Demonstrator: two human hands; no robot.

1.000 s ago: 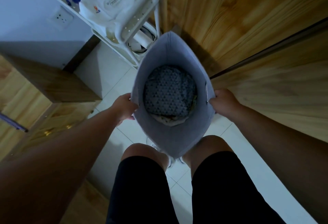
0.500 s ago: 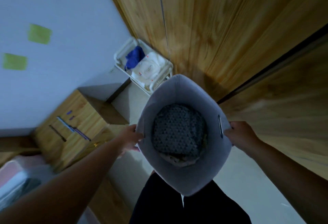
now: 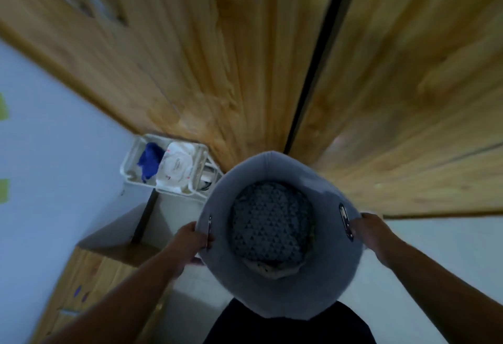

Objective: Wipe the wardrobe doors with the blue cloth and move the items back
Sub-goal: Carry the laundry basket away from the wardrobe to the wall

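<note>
I hold a grey fabric basket in front of my body, seen from above. My left hand grips its left rim at the handle slot, and my right hand grips the right rim. Inside lies a bundle of dark triangle-patterned cloth. The wooden wardrobe doors rise just beyond the basket, with a dark gap between two of them. The blue cloth lies in the top tray of a white cart at the left, beside a white wipes pack.
A pale wall with green sticky notes is at the left. A wooden cabinet stands at the lower left, below the cart. White floor tiles show at the right. My dark shorts fill the bottom middle.
The view has tilted up and the basket has risen from knee level; the cart now looks farther off and more of the wardrobe doors shows. Both hands keep their grip.
</note>
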